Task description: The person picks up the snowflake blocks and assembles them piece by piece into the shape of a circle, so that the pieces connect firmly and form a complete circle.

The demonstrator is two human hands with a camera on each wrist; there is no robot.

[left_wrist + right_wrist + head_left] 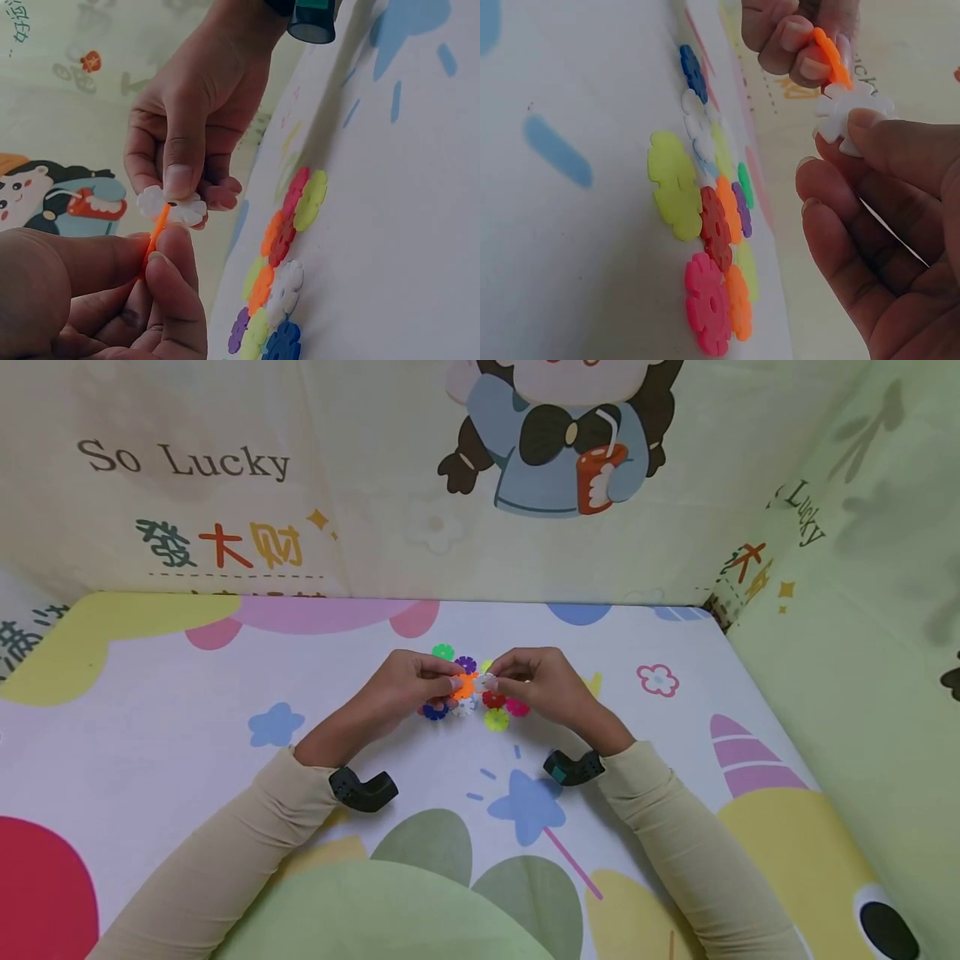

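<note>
My left hand [414,687] pinches an orange flower-shaped plastic disc [158,229] between thumb and fingers, held edge-on in the left wrist view. A white flower-shaped disc [853,112] is pinched by my right hand [546,685]. The two discs meet at their notched edges, above the table; how deep they sit in each other cannot be told. Below the hands lie several loose discs: a yellow-green one [673,185], a red one [715,229], a pink one [707,304], a blue one [283,343] and another white one [284,291].
A printed cloth [187,777] with stars and cartoon shapes covers the table. Behind it hangs a patterned curtain [375,510], with another sheet [862,652] along the right. A green disc [442,652] and a purple disc [466,664] lie at the group's far side.
</note>
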